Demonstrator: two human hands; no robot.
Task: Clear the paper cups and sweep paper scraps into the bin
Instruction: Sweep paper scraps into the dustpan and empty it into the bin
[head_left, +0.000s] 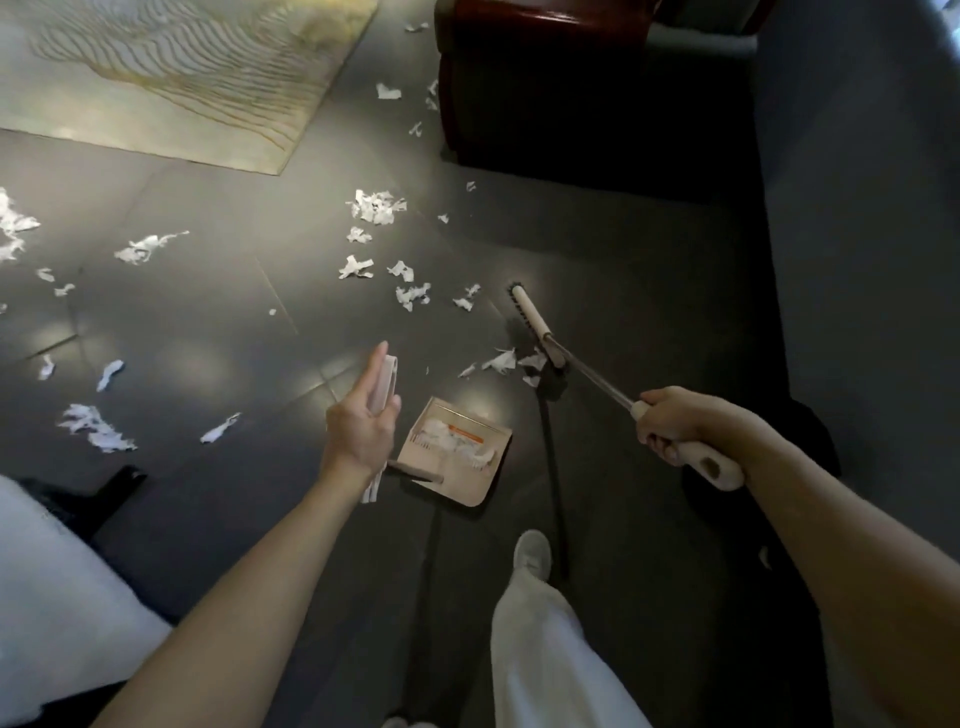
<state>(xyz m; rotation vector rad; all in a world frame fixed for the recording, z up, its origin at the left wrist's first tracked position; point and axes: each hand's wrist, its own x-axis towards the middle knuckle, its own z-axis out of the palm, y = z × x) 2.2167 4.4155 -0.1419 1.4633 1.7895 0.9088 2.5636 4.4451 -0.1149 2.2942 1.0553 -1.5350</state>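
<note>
Fingers (378, 370) of the left hand (358, 431) hold a dustpan (470, 491) containing paper scraps (453, 441).

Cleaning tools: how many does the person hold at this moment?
2. The right hand grips the broom; the left hand holds the dustpan by its handle. No other tool shows.

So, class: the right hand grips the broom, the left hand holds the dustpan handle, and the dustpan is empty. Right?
Not empty: the head view shows paper scraps lying in the dustpan. The right hand does grip the broom, and the left hand holds the dustpan handle.
</note>
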